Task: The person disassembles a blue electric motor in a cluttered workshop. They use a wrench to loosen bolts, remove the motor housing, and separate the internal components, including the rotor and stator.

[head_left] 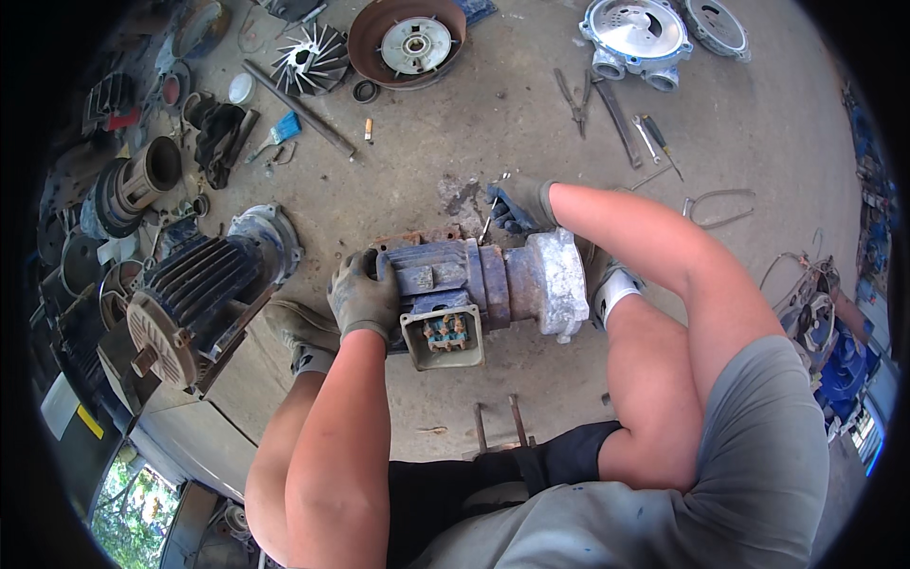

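Note:
A worn blue electric motor (pixel 445 280) with a rusty body and a pale grey end flange (pixel 555 280) lies on its side on the concrete floor between my legs. Its open terminal box (pixel 443 337) faces me. My left hand (pixel 363 294), in a dirty grey glove, grips the motor's left end. My right hand (pixel 517 207), in a blue and grey glove, reaches over the far side of the motor and holds a thin metal tool (pixel 486 228) against it.
A second finned motor (pixel 204 289) lies at the left. Further off lie a fan impeller (pixel 313 59), a rusty round cover (pixel 406 40), aluminium housings (pixel 637 36), pliers and screwdrivers (pixel 616 119), and a metal bar (pixel 299 109). Scrap parts crowd the left edge.

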Demonstrator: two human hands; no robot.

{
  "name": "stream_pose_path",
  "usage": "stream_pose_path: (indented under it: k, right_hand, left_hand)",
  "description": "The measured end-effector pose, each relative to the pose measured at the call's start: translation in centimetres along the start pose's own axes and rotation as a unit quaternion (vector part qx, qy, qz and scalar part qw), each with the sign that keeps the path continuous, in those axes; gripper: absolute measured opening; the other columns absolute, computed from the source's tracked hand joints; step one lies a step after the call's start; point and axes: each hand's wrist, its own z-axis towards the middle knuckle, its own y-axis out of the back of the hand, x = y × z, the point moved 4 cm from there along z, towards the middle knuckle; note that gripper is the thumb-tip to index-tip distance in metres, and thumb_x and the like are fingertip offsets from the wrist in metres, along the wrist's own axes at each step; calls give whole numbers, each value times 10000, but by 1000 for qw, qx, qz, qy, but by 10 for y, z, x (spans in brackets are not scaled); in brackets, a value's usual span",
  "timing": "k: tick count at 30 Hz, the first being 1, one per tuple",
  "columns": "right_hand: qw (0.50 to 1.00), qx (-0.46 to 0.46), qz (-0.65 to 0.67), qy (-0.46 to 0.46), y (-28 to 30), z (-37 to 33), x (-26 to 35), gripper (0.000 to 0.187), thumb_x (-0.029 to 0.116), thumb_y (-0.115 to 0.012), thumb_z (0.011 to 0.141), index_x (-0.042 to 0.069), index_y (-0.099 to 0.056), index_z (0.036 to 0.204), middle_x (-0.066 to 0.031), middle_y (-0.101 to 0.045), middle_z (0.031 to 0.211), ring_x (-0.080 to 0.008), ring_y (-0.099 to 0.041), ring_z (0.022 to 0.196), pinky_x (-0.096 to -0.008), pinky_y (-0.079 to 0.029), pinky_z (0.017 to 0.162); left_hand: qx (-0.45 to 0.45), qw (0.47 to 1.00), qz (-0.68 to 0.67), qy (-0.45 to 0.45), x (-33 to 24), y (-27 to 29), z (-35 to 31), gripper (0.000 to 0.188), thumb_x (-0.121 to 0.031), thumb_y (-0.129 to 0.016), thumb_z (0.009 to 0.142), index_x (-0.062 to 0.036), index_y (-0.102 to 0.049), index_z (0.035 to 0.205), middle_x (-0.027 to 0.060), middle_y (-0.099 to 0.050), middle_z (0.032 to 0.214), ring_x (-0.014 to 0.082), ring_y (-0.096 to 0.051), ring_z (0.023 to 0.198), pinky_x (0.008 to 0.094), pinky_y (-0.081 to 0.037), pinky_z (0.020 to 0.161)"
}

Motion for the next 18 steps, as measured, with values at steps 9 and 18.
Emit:
stream_pose_path:
  k: [9,18]
  right_hand:
    - [999,-47,-26,-1,1,1,3,266,319,-515,1111,168,-667,953,-59,-752,808,-199,-694,594,-340,-501,461]
    - [996,35,20,-84,2,18,-11,343,283,-502,1111,57,-673,918,-122,-774,850,-233,-709,597,-359,-595,513]
  left_hand:
    - [-1,1000,-4,1,1,0,0,454,-451,-592,1032,-118,-776,1279,129,-706,1363,362,-615,1311,469,-451,1153]
    - [-4,1000,-1,-1,0,1,0,448,-447,-596,1029,-120,-778,1275,130,-709,1355,365,-621,1300,474,-461,1144]
